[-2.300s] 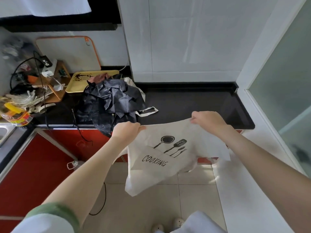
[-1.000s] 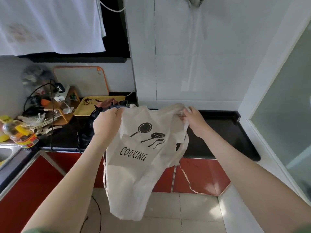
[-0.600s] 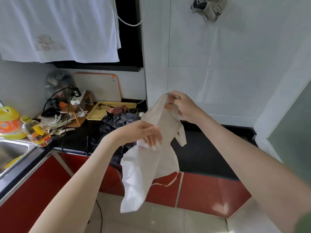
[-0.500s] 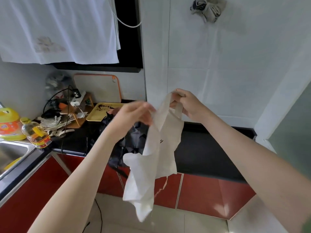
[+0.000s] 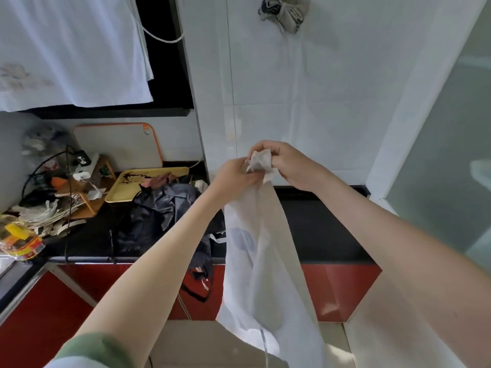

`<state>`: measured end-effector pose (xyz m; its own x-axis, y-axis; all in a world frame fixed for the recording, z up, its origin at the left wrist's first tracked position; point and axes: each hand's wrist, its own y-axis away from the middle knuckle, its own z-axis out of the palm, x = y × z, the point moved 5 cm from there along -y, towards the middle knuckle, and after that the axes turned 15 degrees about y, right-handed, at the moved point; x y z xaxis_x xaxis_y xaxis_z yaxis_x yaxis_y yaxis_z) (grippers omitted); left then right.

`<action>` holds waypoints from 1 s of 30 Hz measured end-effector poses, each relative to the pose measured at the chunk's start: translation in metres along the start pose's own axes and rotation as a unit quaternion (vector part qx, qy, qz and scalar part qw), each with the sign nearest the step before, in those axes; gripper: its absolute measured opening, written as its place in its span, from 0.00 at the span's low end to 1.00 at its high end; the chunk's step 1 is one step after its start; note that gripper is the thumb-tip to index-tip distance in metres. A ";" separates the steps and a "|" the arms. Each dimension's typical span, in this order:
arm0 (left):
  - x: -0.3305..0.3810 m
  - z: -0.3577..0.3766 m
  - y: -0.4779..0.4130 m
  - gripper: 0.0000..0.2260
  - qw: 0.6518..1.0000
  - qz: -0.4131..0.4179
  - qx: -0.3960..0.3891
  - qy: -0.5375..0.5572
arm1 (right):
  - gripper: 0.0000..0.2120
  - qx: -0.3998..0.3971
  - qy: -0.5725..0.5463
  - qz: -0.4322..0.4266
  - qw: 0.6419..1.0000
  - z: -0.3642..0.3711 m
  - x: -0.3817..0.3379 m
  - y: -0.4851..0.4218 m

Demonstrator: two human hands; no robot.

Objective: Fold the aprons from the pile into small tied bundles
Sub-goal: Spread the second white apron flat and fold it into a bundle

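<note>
Apron (image 5: 261, 261) top in L hand (image 5: 233, 176) + R hand (image 5: 289, 166), rest below.

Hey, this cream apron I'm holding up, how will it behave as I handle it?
Probably very floppy: the cream apron hangs limp in long folds from where the left hand and right hand pinch its bunched top. Likely light, since a finger grip seems to carry it all. Its thin tie dangles loose at the bottom and may tangle.
</note>
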<state>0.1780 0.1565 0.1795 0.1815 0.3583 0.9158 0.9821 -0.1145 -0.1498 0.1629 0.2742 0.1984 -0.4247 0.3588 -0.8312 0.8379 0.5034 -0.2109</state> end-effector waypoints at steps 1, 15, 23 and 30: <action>0.000 0.000 0.000 0.08 1.000 0.007 0.020 -0.006 | 0.11 0.022 0.005 0.020 1.000 -0.004 0.007 0.004; 0.012 -0.004 0.005 0.14 0.988 0.036 0.115 0.101 | 0.35 0.106 0.230 0.334 0.908 0.055 0.083 0.060; 0.001 -0.031 0.010 0.20 0.987 0.051 0.115 0.096 | 0.14 0.129 0.243 0.449 0.850 0.051 0.105 0.062; -0.039 -0.068 0.007 0.16 0.993 -0.008 0.115 0.039 | 0.15 0.200 0.063 0.523 0.826 0.033 0.150 0.088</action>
<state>0.1748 0.0792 0.1682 0.1697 0.2844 0.9436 0.9723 0.1078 -0.2074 0.1842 0.3469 0.0384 0.5931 0.5241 -0.6112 0.8041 -0.4247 0.4160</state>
